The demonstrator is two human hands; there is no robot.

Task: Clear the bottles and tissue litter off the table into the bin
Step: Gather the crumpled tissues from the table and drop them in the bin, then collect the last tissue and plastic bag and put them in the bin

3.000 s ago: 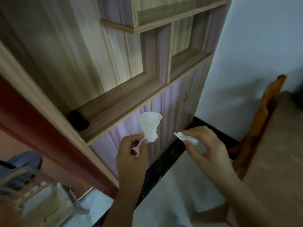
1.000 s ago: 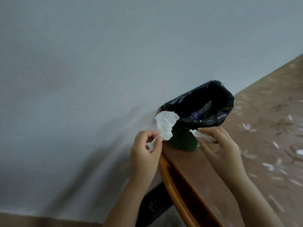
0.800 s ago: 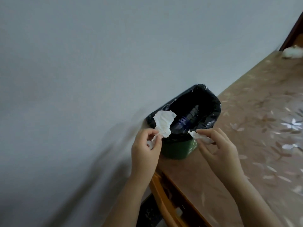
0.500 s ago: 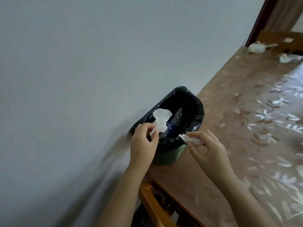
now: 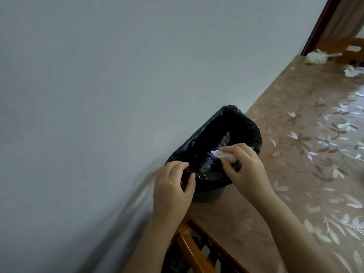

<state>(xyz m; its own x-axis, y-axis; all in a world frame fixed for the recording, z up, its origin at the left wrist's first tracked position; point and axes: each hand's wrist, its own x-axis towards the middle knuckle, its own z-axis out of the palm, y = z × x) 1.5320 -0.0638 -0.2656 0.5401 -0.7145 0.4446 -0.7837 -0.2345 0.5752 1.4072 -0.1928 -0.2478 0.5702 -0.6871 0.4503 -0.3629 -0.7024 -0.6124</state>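
Observation:
A small green bin (image 5: pixel 211 196) with a black liner (image 5: pixel 253 129) stands on the table (image 5: pixel 299 174) against the wall. Inside it lies a clear bottle with a blue label (image 5: pixel 211 157). My right hand (image 5: pixel 250 168) pinches a small white tissue (image 5: pixel 224 155) over the bin's mouth. At the bin's near left rim sits my left hand (image 5: pixel 173 186), fingers curled and apart, no tissue showing in it. Two more crumpled tissues, one (image 5: pixel 316 57) and another (image 5: pixel 350 71), lie at the table's far end.
The table has a brown floral cover and runs along a plain grey wall. A wooden chair back (image 5: pixel 190 251) is right below my arms at the table's near end. Another wooden chair (image 5: pixel 348 48) and a doorway stand beyond the far end.
I turned from the cabinet to the bin and brought both hands over it. The larger tissue in my left hand is gone from view; that hand dropped to the rim. My right hand moved over the opening.

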